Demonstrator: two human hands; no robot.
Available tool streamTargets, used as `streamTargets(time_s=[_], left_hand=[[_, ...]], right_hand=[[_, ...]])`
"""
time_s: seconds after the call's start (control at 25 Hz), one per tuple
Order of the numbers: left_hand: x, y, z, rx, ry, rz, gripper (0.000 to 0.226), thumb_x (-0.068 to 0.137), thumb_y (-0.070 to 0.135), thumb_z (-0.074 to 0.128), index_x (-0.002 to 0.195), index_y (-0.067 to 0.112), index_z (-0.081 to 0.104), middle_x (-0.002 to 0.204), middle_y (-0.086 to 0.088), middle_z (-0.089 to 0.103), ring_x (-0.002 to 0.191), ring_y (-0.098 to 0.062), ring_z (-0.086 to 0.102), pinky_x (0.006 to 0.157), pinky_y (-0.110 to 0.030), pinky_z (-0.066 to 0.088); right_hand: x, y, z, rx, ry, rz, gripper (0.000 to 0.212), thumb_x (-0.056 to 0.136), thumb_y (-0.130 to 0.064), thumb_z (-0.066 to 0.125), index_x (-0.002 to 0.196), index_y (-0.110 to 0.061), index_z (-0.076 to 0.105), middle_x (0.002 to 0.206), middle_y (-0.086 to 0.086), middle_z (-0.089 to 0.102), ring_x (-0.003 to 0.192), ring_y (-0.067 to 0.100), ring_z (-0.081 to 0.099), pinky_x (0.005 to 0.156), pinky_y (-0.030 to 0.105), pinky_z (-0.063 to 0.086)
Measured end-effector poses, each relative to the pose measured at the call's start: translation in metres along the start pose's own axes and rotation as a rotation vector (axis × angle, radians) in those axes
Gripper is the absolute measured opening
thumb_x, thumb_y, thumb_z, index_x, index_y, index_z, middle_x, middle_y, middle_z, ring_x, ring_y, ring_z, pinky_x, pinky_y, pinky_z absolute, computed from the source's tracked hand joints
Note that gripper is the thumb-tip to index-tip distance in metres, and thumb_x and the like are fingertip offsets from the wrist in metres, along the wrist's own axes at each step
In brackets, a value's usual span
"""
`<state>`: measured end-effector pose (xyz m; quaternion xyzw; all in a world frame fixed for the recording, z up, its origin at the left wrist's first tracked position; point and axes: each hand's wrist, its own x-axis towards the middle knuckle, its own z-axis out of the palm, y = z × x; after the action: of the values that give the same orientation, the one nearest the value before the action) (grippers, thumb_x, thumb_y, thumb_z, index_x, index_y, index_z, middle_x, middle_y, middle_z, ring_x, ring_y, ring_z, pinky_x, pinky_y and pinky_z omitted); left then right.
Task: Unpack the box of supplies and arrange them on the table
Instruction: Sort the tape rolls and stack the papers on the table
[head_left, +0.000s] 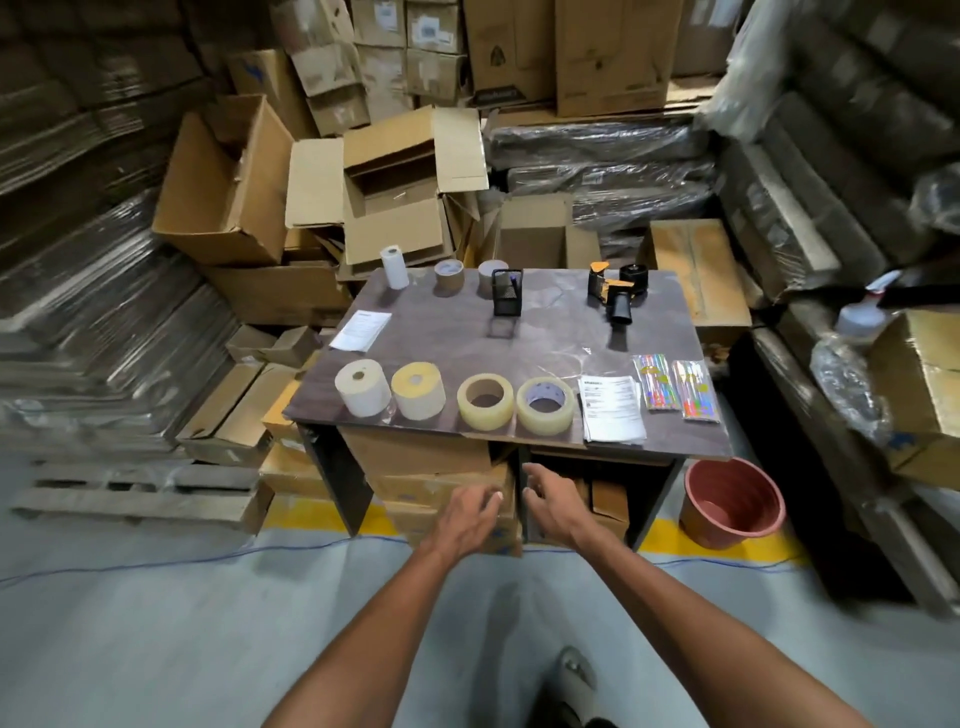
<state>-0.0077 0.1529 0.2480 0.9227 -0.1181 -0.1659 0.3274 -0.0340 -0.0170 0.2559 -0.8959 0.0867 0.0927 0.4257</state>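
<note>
Head view looks down on a dark wood-grain worktop (545, 332) with the supplies spread over it. Along its 6 o'clock edge stands a row of rolls: a white label roll (362, 387), a yellowish label roll (418, 391), then two clear tape rolls (485, 403) (545, 405) lying flat, each close beside the next. Toward 4 o'clock lies a stack of printed sheets (612, 409), and beside it two clear packs of coloured pens (657, 383) (696, 391). At the 12 o'clock edge stand a small white paper roll (395, 267), a brown tape roll (449, 278), a second roll (491, 275) partly hidden behind a black mesh pen holder (507, 293), and toward 1 o'clock a black-and-orange tape dispenser (618, 291). A single printed sheet (360, 330) lies at 9 o'clock. The print on the papers is too small to read.

Below the worktop, cardboard boxes (431, 457) are stacked on the floor. Left hand (467, 514) reaches toward them, fingers loosely curled, fingertips at or near the box front; contact is not clear, and it holds nothing. Right hand (548, 499) is open with fingers spread, empty, near the dark upright divider. A reddish plastic bucket (732, 501) sits at 4 o'clock on the floor. Open cartons (410, 176) pile up beyond the worktop.
</note>
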Motion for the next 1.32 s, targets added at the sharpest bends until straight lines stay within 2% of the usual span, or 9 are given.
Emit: streamTargets(time_s=[0.24, 0.56, 0.76, 1.0, 1.16, 1.24, 1.32], left_hand=[[0.081, 0.01, -0.047, -0.024, 0.052, 0.087, 0.05, 0.093, 0.05, 0.041, 0.127, 0.022, 0.065, 0.123, -0.001, 0.069, 0.11, -0.016, 0.063, 0.098, -0.043, 0.052], [0.19, 0.004, -0.126, -0.046, 0.136, 0.067, 0.038, 0.099, 0.042, 0.049, 0.128, 0.022, 0.065, 0.123, 0.003, 0.069, 0.108, -0.011, 0.065, 0.098, -0.035, 0.052], [0.243, -0.006, -0.152, -0.1, 0.149, 0.047, 0.038, 0.1, 0.044, 0.048, 0.128, 0.025, 0.065, 0.122, 0.006, 0.068, 0.109, -0.01, 0.063, 0.097, -0.034, 0.053], [0.301, -0.024, -0.176, -0.167, 0.162, 0.024, 0.032, 0.101, 0.032, 0.053, 0.125, 0.018, 0.068, 0.116, 0.001, 0.07, 0.104, -0.014, 0.066, 0.094, -0.03, 0.052], [0.348, -0.047, -0.196, -0.192, 0.105, 0.033, 0.031, 0.101, 0.028, 0.055, 0.125, 0.014, 0.068, 0.116, -0.004, 0.072, 0.099, -0.013, 0.066, 0.087, -0.018, 0.048], [0.373, -0.063, -0.213, -0.209, 0.066, 0.025, 0.031, 0.101, 0.028, 0.054, 0.125, 0.013, 0.068, 0.117, -0.005, 0.072, 0.1, -0.013, 0.066, 0.086, -0.018, 0.048], [0.398, -0.079, -0.236, -0.231, 0.058, 0.022, 0.032, 0.102, 0.03, 0.053, 0.125, 0.014, 0.067, 0.118, -0.005, 0.07, 0.103, -0.015, 0.065, 0.09, -0.022, 0.049]], right_hand=[[0.081, -0.025, -0.024, 0.095, 0.068, -0.084, 0.048, 0.095, -0.013, 0.049, 0.144, -0.011, 0.049, 0.134, 0.01, 0.062, 0.122, 0.025, 0.058, 0.106, 0.038, 0.045], [0.214, -0.057, -0.039, 0.189, 0.075, -0.093, 0.05, 0.098, -0.018, 0.049, 0.148, -0.015, 0.045, 0.14, 0.011, 0.057, 0.124, 0.026, 0.058, 0.106, 0.041, 0.046], [0.277, -0.075, -0.038, 0.204, 0.025, -0.059, 0.052, 0.095, -0.018, 0.05, 0.147, -0.016, 0.047, 0.135, 0.01, 0.06, 0.118, 0.023, 0.06, 0.103, 0.037, 0.047], [0.335, -0.094, -0.024, 0.237, 0.015, -0.026, 0.047, 0.095, -0.014, 0.052, 0.141, -0.014, 0.052, 0.13, 0.011, 0.062, 0.108, 0.021, 0.064, 0.094, 0.033, 0.051], [0.38, -0.106, -0.01, 0.224, 0.067, 0.019, 0.044, 0.094, -0.013, 0.054, 0.138, -0.013, 0.055, 0.127, 0.01, 0.064, 0.106, 0.021, 0.064, 0.096, 0.036, 0.052], [0.401, -0.117, -0.002, 0.225, 0.093, 0.067, 0.043, 0.093, -0.012, 0.054, 0.137, -0.012, 0.056, 0.128, 0.011, 0.064, 0.105, 0.021, 0.065, 0.095, 0.036, 0.052], [0.42, -0.132, 0.007, 0.209, 0.116, 0.108, 0.042, 0.094, -0.01, 0.054, 0.136, -0.009, 0.055, 0.128, 0.012, 0.063, 0.103, 0.02, 0.064, 0.09, 0.03, 0.051]])
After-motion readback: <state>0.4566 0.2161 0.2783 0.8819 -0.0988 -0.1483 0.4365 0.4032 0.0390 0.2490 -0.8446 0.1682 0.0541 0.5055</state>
